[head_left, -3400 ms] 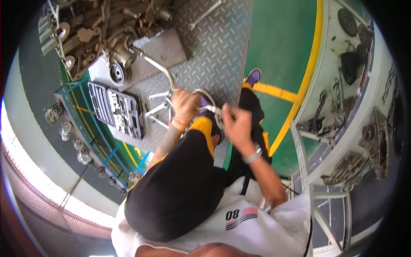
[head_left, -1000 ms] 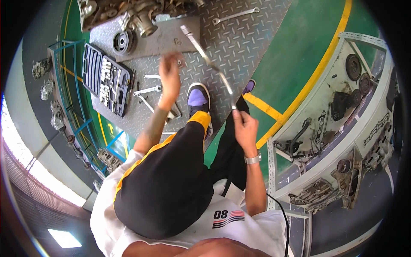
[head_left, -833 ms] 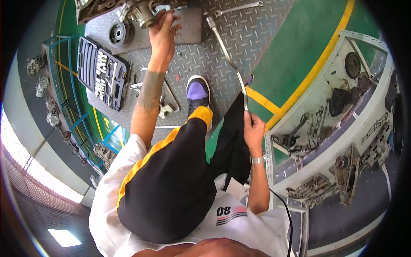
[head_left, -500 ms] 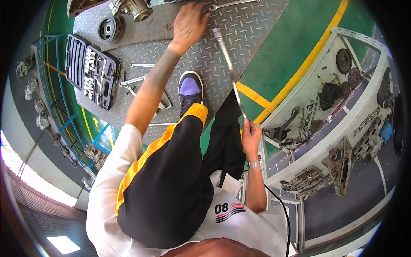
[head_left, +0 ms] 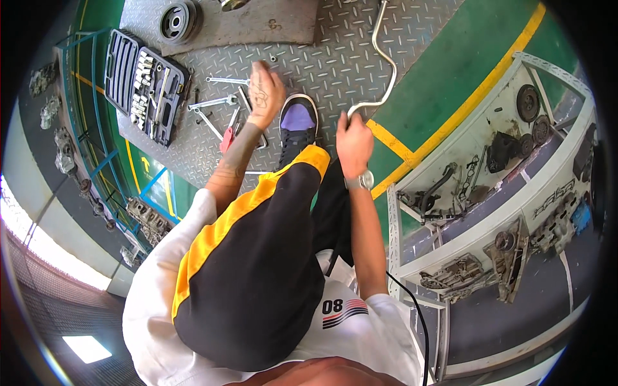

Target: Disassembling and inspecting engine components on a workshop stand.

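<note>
My right hand [head_left: 354, 147] is closed around the end of a silver crank-shaped speed handle [head_left: 393, 69]. Its bent shaft reaches away over the tread plate, and the far end is cut off by the top edge. My left hand [head_left: 265, 98] is above the plate with fingers loosely bent and somewhat apart, and nothing shows in it. Beside it lie combination wrenches [head_left: 215, 102] and a tool with a red grip [head_left: 226, 139]. A small nut-like metal piece [head_left: 273, 58] rests just beyond its fingertips.
My shoe [head_left: 297, 125] stands on the tread plate [head_left: 335, 67]. An open socket set case [head_left: 172, 103] lies at left, a ribbed pulley [head_left: 177, 22] behind it. White shelving [head_left: 476, 248] with engine parts stands at right, a blue rail frame [head_left: 96, 122] at far left.
My left hand has drawn back toward me from the far part of the plate. My right hand has moved forward and left, turning the speed handle so its bends show. The view has shifted.
</note>
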Demonstrator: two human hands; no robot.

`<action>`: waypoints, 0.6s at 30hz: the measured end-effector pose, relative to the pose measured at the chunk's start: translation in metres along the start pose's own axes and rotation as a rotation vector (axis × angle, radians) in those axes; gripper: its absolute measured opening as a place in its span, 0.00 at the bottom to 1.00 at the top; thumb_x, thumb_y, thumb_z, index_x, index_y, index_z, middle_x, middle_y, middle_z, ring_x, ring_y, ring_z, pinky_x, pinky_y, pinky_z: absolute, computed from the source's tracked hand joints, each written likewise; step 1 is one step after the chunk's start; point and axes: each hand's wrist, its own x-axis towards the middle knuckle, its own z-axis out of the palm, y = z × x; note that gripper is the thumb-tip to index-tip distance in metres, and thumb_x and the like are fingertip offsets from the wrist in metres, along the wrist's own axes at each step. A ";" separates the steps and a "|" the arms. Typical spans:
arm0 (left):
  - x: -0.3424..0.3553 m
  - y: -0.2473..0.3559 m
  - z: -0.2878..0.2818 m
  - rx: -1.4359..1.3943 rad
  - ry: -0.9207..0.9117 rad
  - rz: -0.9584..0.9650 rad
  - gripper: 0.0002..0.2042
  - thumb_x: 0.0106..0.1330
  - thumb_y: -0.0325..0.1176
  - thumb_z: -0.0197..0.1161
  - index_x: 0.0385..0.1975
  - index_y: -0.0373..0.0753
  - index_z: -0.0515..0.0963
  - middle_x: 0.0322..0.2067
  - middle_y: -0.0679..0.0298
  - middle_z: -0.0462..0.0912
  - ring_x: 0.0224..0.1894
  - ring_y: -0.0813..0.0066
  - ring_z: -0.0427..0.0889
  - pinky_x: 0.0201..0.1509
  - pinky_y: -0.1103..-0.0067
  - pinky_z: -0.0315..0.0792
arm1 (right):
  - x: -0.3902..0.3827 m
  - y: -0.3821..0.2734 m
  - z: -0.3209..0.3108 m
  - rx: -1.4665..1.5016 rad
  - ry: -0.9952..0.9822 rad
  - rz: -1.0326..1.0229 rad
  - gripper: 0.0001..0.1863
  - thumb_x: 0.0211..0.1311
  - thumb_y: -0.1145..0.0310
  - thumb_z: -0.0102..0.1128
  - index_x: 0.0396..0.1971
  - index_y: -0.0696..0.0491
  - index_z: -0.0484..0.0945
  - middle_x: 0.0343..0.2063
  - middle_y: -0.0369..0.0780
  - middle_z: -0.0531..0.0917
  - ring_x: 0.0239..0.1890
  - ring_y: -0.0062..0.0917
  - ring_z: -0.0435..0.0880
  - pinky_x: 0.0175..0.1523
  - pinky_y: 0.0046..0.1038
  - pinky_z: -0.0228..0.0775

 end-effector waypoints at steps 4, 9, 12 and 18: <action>0.034 -0.002 -0.001 0.374 -0.075 0.148 0.14 0.70 0.42 0.53 0.38 0.34 0.70 0.34 0.49 0.75 0.40 0.48 0.78 0.41 0.60 0.74 | 0.030 -0.019 0.012 -0.229 -0.055 -0.077 0.19 0.64 0.56 0.56 0.22 0.57 0.78 0.20 0.51 0.82 0.25 0.47 0.84 0.31 0.44 0.76; 0.032 -0.043 -0.002 0.553 -0.143 0.168 0.08 0.64 0.33 0.54 0.40 0.39 0.71 0.36 0.57 0.75 0.40 0.60 0.79 0.38 0.68 0.77 | 0.059 -0.129 -0.026 0.186 -0.069 -0.136 0.23 0.63 0.48 0.57 0.29 0.57 0.81 0.21 0.51 0.83 0.25 0.47 0.84 0.32 0.40 0.76; 0.026 -0.034 0.007 0.342 -0.059 0.219 0.10 0.62 0.31 0.54 0.42 0.38 0.70 0.38 0.56 0.74 0.42 0.59 0.78 0.42 0.67 0.76 | 0.115 -0.214 -0.013 0.787 -0.099 -0.292 0.29 0.59 0.47 0.64 0.35 0.64 0.79 0.24 0.47 0.85 0.25 0.31 0.85 0.33 0.32 0.76; 0.016 -0.039 0.009 0.509 -0.095 0.218 0.11 0.58 0.29 0.54 0.41 0.36 0.70 0.38 0.55 0.74 0.42 0.58 0.75 0.46 0.70 0.72 | 0.146 -0.254 -0.014 1.083 -0.584 -0.030 0.17 0.59 0.62 0.62 0.24 0.64 0.79 0.22 0.44 0.84 0.25 0.33 0.83 0.33 0.31 0.75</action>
